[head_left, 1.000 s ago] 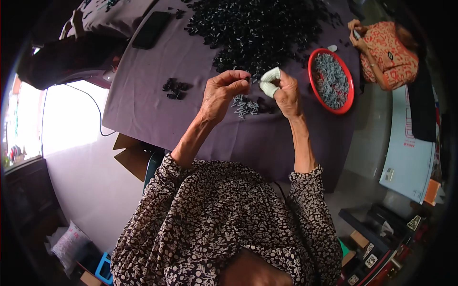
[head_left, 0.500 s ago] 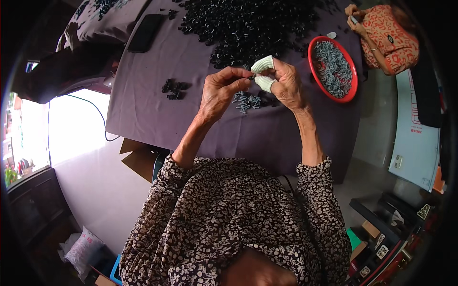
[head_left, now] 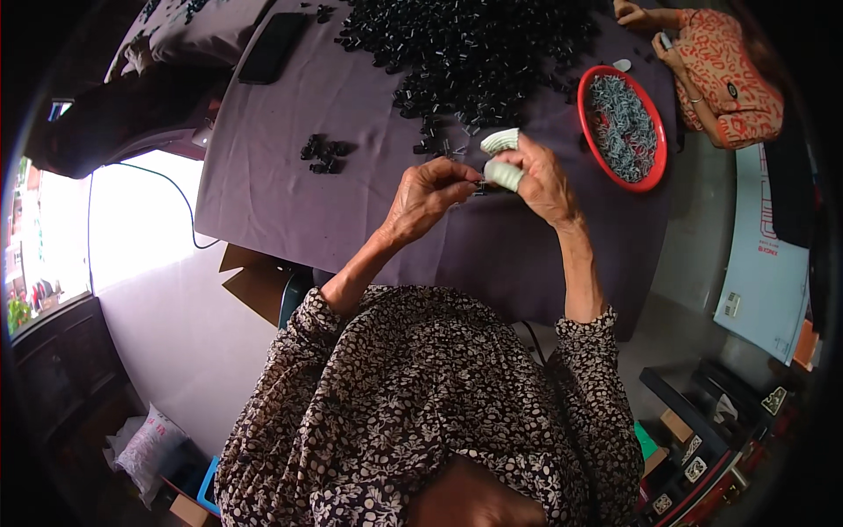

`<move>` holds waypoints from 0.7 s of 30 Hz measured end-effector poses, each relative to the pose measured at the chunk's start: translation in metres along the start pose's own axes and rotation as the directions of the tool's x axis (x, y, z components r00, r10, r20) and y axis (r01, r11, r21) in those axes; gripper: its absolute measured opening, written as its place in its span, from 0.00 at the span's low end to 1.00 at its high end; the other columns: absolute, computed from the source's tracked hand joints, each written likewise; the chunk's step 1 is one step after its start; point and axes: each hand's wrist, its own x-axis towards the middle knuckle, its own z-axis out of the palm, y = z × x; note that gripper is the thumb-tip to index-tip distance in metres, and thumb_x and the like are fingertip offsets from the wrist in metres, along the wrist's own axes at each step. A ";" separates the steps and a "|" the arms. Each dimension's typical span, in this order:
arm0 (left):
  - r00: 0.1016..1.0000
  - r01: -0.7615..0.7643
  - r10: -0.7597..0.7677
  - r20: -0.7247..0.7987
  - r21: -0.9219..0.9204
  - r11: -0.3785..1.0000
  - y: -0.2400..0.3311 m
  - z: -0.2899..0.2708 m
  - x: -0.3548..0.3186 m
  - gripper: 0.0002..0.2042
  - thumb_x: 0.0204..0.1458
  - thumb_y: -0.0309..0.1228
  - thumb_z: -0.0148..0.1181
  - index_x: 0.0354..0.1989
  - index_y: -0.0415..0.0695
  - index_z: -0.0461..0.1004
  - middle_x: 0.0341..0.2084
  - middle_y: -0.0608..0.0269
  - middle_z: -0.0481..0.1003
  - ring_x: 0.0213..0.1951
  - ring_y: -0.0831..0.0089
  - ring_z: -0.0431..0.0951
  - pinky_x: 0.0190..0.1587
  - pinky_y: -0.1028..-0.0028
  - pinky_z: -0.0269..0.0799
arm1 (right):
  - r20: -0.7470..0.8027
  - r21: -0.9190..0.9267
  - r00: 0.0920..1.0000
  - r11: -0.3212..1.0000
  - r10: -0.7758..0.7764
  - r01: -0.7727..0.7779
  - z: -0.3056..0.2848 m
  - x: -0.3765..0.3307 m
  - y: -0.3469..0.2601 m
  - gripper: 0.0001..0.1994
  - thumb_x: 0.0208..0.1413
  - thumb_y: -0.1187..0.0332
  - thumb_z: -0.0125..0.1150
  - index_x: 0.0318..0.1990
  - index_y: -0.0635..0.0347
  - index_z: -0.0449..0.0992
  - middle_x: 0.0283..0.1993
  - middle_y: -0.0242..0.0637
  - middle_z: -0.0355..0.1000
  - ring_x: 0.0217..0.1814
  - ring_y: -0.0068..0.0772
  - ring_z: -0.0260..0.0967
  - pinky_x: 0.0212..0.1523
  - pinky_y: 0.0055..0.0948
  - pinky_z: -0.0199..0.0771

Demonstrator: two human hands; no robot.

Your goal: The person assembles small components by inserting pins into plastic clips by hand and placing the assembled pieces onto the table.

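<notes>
Now lower in view, the left hand pinches what seems a small dark piece above the desk; the right hand is beside it, thumb and finger parted, work apparently unfinished.

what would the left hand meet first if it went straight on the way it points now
Probably the right hand, at its pale thumb cover just beyond the left hand, though depth is hard to judge.

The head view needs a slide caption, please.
Left hand and right hand, close together, near black parts and a red basin.
</notes>
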 end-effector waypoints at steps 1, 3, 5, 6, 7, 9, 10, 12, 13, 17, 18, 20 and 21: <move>1.000 -0.001 0.001 -0.004 0.000 1.000 -0.001 -0.002 -0.001 0.06 0.46 0.20 0.57 0.34 0.37 0.74 0.28 0.65 0.73 0.31 0.79 0.72 0.37 0.80 0.68 | -0.037 -0.009 0.999 1.000 -0.007 0.006 -0.003 0.003 -0.001 0.13 0.47 0.75 0.56 0.42 0.65 0.70 0.30 0.35 0.73 0.31 0.20 0.68 0.34 0.21 0.67; 1.000 0.025 -0.026 -0.005 -0.175 0.984 0.000 -0.008 -0.003 0.05 0.47 0.21 0.56 0.33 0.37 0.73 0.26 0.66 0.73 0.30 0.79 0.72 0.37 0.80 0.68 | -0.091 -0.157 0.990 0.983 -0.110 0.095 -0.001 0.021 0.014 0.11 0.47 0.75 0.55 0.40 0.65 0.71 0.30 0.35 0.73 0.31 0.20 0.68 0.33 0.21 0.67; 0.999 0.004 -0.015 -0.052 -0.204 0.979 -0.001 -0.018 -0.005 0.05 0.47 0.22 0.56 0.33 0.37 0.73 0.25 0.65 0.73 0.30 0.79 0.72 0.37 0.80 0.67 | -0.127 -0.394 0.932 0.879 -0.340 0.268 0.013 0.046 0.027 0.07 0.47 0.76 0.55 0.35 0.63 0.73 0.31 0.39 0.74 0.31 0.25 0.71 0.32 0.22 0.68; 0.996 -0.020 -0.001 -0.088 -0.234 0.972 0.004 -0.021 -0.005 0.05 0.47 0.22 0.56 0.33 0.37 0.73 0.24 0.65 0.74 0.29 0.79 0.72 0.37 0.80 0.67 | -0.086 -0.504 0.859 0.766 -0.504 0.399 0.015 0.059 0.036 0.07 0.44 0.77 0.55 0.34 0.63 0.73 0.30 0.42 0.71 0.30 0.36 0.71 0.31 0.28 0.69; 0.994 -0.032 0.004 -0.114 -0.246 0.969 0.002 -0.026 -0.006 0.05 0.47 0.23 0.57 0.33 0.37 0.73 0.24 0.65 0.74 0.28 0.79 0.72 0.37 0.79 0.68 | -0.038 -0.577 0.869 0.720 -0.494 0.385 0.020 0.068 0.038 0.07 0.43 0.77 0.55 0.33 0.63 0.73 0.29 0.43 0.70 0.30 0.40 0.70 0.30 0.31 0.69; 0.989 -0.048 0.009 -0.146 -0.265 0.963 0.004 -0.034 -0.006 0.05 0.47 0.23 0.57 0.33 0.37 0.73 0.24 0.65 0.74 0.28 0.78 0.73 0.37 0.79 0.68 | 0.009 -0.657 0.858 0.644 -0.514 0.393 0.031 0.080 0.041 0.06 0.41 0.77 0.54 0.30 0.62 0.71 0.27 0.41 0.67 0.29 0.45 0.67 0.30 0.37 0.69; 0.985 -0.060 0.010 -0.175 -0.285 0.957 0.006 -0.037 -0.006 0.05 0.47 0.23 0.57 0.33 0.37 0.73 0.24 0.65 0.74 0.28 0.78 0.73 0.37 0.78 0.68 | 0.008 -0.662 0.856 0.639 -0.517 0.392 0.033 0.084 0.045 0.06 0.41 0.77 0.54 0.30 0.62 0.71 0.27 0.41 0.67 0.29 0.45 0.67 0.30 0.37 0.69; 0.982 -0.084 0.028 -0.186 -0.296 0.951 0.005 -0.044 -0.005 0.05 0.47 0.23 0.57 0.33 0.37 0.73 0.25 0.64 0.74 0.29 0.77 0.73 0.36 0.78 0.69 | 0.134 -0.788 0.851 0.466 -0.507 0.402 0.036 0.091 0.049 0.03 0.41 0.75 0.54 0.27 0.60 0.70 0.27 0.39 0.67 0.30 0.43 0.67 0.30 0.37 0.69; 0.975 -0.083 0.013 -0.220 -0.312 0.946 0.005 -0.046 -0.004 0.06 0.47 0.23 0.57 0.33 0.37 0.73 0.25 0.64 0.74 0.28 0.78 0.72 0.36 0.78 0.68 | 0.132 -0.775 0.846 0.477 -0.517 0.413 0.037 0.093 0.051 0.03 0.39 0.75 0.54 0.24 0.59 0.68 0.26 0.38 0.66 0.31 0.42 0.67 0.31 0.38 0.69; 0.966 -0.090 0.000 -0.260 -0.332 0.939 0.009 -0.046 0.001 0.06 0.47 0.24 0.57 0.33 0.37 0.73 0.24 0.64 0.74 0.27 0.78 0.72 0.36 0.79 0.68 | 0.179 -0.788 0.842 0.438 -0.509 0.432 0.029 0.093 0.046 0.04 0.40 0.76 0.55 0.26 0.60 0.69 0.26 0.38 0.67 0.29 0.40 0.68 0.31 0.33 0.70; 0.963 -0.101 0.013 -0.268 -0.320 0.942 0.011 -0.048 0.002 0.06 0.47 0.24 0.57 0.34 0.37 0.73 0.24 0.64 0.74 0.28 0.78 0.72 0.36 0.79 0.68 | 0.108 -0.671 0.880 0.619 -0.462 0.408 0.026 0.090 0.044 0.05 0.41 0.76 0.56 0.28 0.61 0.70 0.26 0.38 0.68 0.28 0.35 0.69 0.30 0.30 0.70; 0.963 -0.125 0.038 -0.266 -0.321 0.939 0.019 -0.043 0.007 0.06 0.47 0.24 0.57 0.34 0.37 0.73 0.24 0.64 0.74 0.28 0.79 0.72 0.36 0.79 0.68 | -0.026 -0.381 0.973 0.902 -0.231 0.204 0.016 0.076 0.029 0.06 0.45 0.76 0.58 0.33 0.65 0.71 0.28 0.34 0.72 0.27 0.22 0.69 0.30 0.21 0.69; 0.968 -0.138 0.059 -0.245 -0.318 0.938 0.022 -0.039 0.010 0.06 0.47 0.24 0.57 0.34 0.37 0.73 0.24 0.65 0.73 0.28 0.79 0.72 0.35 0.79 0.68 | -0.049 -0.144 0.982 0.974 -0.180 0.172 0.010 0.069 0.026 0.05 0.46 0.77 0.57 0.33 0.65 0.72 0.29 0.33 0.72 0.29 0.22 0.69 0.31 0.22 0.70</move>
